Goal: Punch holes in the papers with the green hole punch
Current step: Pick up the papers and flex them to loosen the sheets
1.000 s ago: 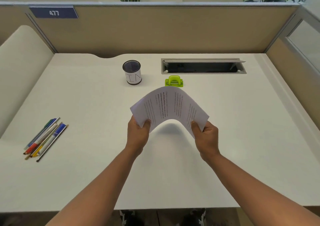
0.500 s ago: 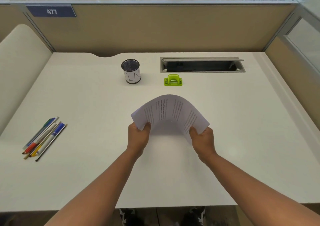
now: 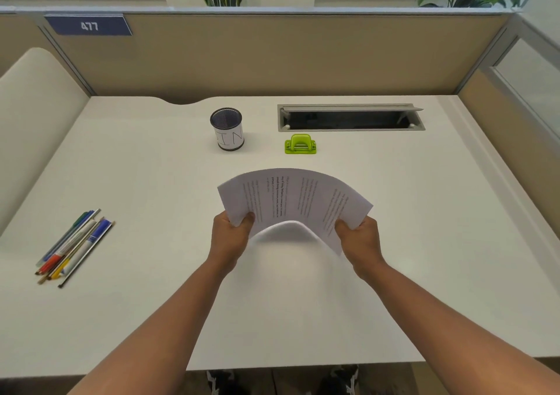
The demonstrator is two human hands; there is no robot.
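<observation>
Papers first: the stack of white printed papers (image 3: 295, 200) is up off the white tabletop (image 3: 424, 212), bowed into an arch between my hands, text side facing me. Far left lies a loose bundle of coloured pens and pencils (image 3: 72, 249); further in stands a black mesh pen cup with a white label (image 3: 227, 129). My left hand (image 3: 230, 240) pinches the stack's left edge, thumb on top, fingers curled beneath. The small green plastic hole punch (image 3: 300, 144) sits untouched beyond the papers, just in front of the grey cable slot (image 3: 351, 117). My right hand (image 3: 360, 243) grips the right edge the same way. Both forearms reach forward, wrists angled inward. I reckon I'm squaring the sheets; next, an edge must slide forward into the punch's mouth.
</observation>
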